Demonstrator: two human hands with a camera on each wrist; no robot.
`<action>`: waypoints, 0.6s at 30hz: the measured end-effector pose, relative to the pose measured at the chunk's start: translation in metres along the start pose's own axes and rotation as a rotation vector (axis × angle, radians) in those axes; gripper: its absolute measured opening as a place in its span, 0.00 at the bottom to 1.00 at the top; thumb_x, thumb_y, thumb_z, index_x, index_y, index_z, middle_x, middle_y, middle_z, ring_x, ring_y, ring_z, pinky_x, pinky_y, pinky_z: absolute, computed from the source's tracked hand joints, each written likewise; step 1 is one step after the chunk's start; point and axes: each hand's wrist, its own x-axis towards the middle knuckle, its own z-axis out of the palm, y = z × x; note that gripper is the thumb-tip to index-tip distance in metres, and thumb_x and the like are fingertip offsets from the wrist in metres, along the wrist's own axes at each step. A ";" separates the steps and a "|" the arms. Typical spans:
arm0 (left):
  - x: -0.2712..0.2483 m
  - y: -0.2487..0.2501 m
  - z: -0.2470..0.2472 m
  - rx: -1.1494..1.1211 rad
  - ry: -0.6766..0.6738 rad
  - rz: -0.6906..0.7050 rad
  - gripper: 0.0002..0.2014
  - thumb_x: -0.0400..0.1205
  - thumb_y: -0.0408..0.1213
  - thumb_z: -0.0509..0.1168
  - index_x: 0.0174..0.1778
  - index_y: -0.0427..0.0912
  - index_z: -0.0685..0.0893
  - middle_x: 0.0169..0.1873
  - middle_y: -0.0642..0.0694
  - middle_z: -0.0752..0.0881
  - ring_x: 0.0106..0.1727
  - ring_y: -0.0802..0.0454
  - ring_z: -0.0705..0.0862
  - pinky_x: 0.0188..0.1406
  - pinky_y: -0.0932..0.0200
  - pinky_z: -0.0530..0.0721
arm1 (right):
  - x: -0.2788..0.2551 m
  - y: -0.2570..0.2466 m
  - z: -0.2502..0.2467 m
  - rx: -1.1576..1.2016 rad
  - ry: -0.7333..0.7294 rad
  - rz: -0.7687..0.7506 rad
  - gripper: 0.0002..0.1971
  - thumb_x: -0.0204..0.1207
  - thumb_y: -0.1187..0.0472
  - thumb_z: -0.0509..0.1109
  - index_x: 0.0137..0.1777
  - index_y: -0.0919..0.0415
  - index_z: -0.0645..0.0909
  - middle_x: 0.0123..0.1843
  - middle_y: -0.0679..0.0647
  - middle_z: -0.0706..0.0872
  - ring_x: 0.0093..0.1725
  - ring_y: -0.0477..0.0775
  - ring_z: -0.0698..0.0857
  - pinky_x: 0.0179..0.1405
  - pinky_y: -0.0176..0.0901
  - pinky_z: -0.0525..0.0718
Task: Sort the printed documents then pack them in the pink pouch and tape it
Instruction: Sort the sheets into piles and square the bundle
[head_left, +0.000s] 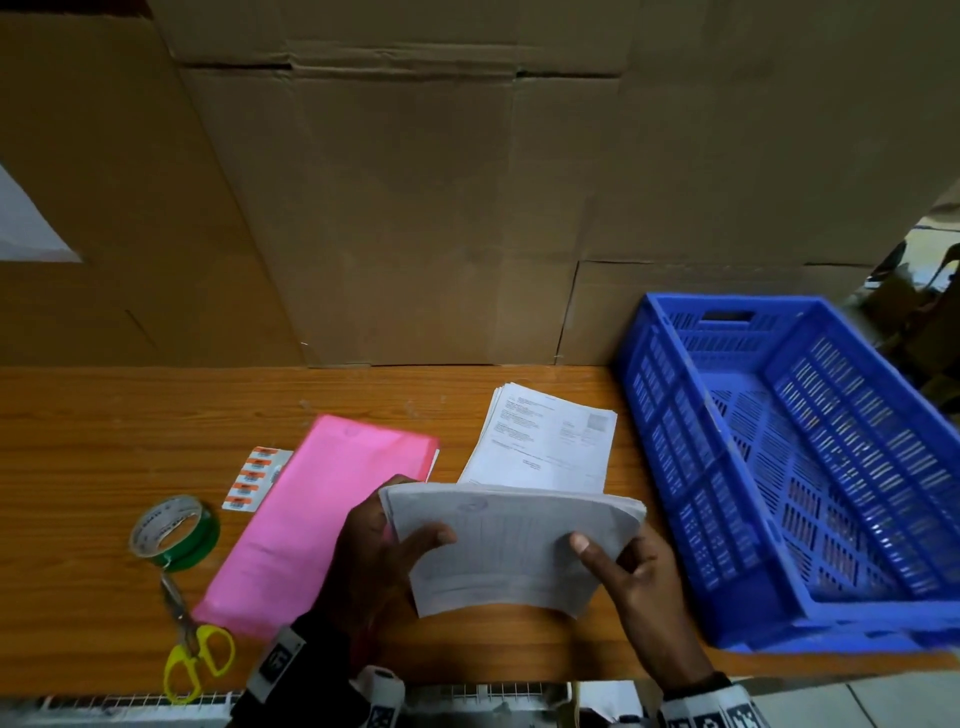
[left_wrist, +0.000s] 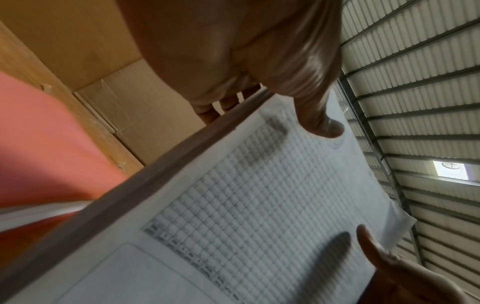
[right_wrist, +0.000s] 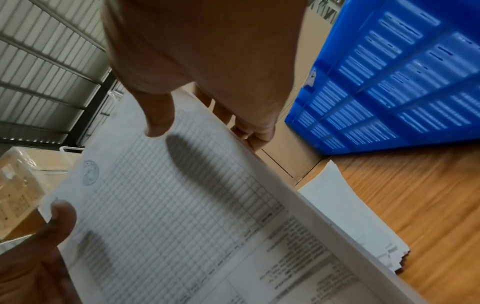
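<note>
Holding item one: sheaf of printed documents (head_left: 511, 551), raised above the wooden table (head_left: 104, 415), bowed slightly. Left hand (head_left: 374, 551) grips its left edge, thumb on top, fingers beneath; right hand (head_left: 631, 566) grips the right edge the same way. Two-sided grip likely serves to square or leaf through pages for sorting. Item two: second stack of papers (head_left: 545, 441), flat on the table just beyond the held sheaf, probably a sorted pile. Item three: pink pouch (head_left: 322, 514), flat, just left of the left hand, partly under it. Tape roll (head_left: 174, 532) and scissors (head_left: 195, 649) lie further left; blue crate (head_left: 779, 467) right.
</note>
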 end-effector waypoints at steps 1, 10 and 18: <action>0.000 -0.001 0.000 0.001 -0.008 -0.001 0.30 0.58 0.55 0.76 0.51 0.40 0.84 0.43 0.58 0.91 0.44 0.61 0.89 0.36 0.69 0.85 | 0.001 0.001 -0.001 -0.003 -0.009 0.003 0.16 0.70 0.67 0.78 0.58 0.56 0.84 0.53 0.42 0.93 0.51 0.40 0.90 0.45 0.29 0.85; -0.006 -0.009 0.014 -0.051 0.067 -0.109 0.18 0.60 0.54 0.80 0.46 0.60 0.92 0.45 0.55 0.93 0.48 0.56 0.91 0.44 0.59 0.89 | 0.005 0.010 0.005 0.020 -0.020 0.073 0.11 0.77 0.70 0.74 0.55 0.57 0.84 0.49 0.42 0.93 0.49 0.44 0.91 0.40 0.31 0.87; -0.003 0.015 0.009 -0.030 0.027 0.008 0.21 0.62 0.52 0.78 0.47 0.46 0.88 0.41 0.49 0.92 0.43 0.55 0.90 0.38 0.64 0.87 | 0.000 0.005 0.002 0.031 -0.027 -0.019 0.12 0.72 0.69 0.78 0.53 0.57 0.86 0.49 0.44 0.94 0.48 0.42 0.91 0.43 0.30 0.86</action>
